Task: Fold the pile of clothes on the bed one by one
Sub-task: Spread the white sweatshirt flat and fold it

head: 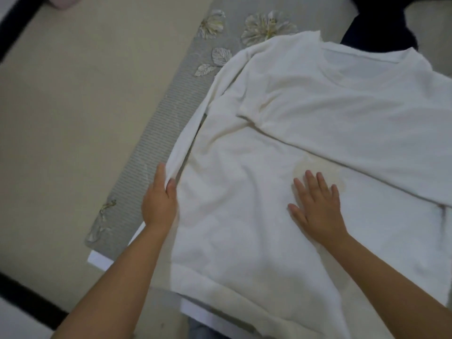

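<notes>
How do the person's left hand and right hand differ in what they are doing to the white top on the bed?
The left hand pinches the sleeve end at the side of the white top; the right hand grips nothing. The left hand's fingers curl round cloth; the right hand lies flat with fingers spread. The left hand is at the top's edge, the right hand on its middle. Both touch the same top.

beige floor (61,118), grey floral bedspread (156,123)
</notes>
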The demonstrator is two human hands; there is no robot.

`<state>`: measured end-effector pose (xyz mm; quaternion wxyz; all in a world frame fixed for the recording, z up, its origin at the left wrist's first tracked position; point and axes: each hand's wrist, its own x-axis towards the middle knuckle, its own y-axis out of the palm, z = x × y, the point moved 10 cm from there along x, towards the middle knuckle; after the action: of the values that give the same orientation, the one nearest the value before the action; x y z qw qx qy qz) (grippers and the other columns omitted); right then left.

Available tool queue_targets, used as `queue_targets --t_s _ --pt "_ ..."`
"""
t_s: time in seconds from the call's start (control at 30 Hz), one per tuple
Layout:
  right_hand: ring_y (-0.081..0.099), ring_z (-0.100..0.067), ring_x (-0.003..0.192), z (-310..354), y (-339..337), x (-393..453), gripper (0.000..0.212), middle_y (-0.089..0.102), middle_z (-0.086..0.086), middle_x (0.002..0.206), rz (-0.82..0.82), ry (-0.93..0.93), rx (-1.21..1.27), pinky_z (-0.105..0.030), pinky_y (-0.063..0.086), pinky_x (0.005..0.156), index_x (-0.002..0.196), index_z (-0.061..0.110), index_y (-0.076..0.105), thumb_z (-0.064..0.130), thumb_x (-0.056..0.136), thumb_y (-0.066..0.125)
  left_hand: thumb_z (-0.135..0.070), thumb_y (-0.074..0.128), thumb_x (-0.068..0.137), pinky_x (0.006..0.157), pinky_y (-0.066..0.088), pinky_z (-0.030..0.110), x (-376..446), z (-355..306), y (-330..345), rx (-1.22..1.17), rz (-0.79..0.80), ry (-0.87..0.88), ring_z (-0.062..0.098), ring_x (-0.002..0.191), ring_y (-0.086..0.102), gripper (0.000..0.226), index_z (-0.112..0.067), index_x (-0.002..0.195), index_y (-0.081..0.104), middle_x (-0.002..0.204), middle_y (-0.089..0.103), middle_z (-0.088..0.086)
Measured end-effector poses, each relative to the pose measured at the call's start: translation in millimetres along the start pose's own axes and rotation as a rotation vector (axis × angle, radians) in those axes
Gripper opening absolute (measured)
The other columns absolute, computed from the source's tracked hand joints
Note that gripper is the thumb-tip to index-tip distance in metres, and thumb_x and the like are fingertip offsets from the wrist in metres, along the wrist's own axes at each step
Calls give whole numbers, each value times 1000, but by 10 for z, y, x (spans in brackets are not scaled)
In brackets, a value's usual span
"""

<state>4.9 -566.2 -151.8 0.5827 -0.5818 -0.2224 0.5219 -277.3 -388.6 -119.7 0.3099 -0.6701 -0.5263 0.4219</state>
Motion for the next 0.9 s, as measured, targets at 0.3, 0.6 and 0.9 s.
queue_targets --t_s 0.3,0.6,0.9 --pt "-5 -23 143 239 184 -43 99 -6 -2 156 176 160 -38 -46 5 112 147 28 4 65 57 -13 -19 42 97 95 37 29 452 -280 -717 -117 35 192 32 122 49 49 -13 144 27 137 46 18" --pt "-10 -22 143 287 106 -40 61 -19 1 154 383 216 -10 -44 12 113 146 32 -6 49 97 25 -22 38 98 87 38 30 744 -1277 -1326 -52 34 352 34 111 55 44 -12 142 33 122 58 23" --pt "-4 -18 143 -701 -413 -747 64 -7 1 155 158 449 493 -26 11 112 146 21 -5 38 98 34 -22 32 101 95 26 22 -160 -3500 -238 -130 327 576 24 128 40 47 -8 144 24 140 44 12"
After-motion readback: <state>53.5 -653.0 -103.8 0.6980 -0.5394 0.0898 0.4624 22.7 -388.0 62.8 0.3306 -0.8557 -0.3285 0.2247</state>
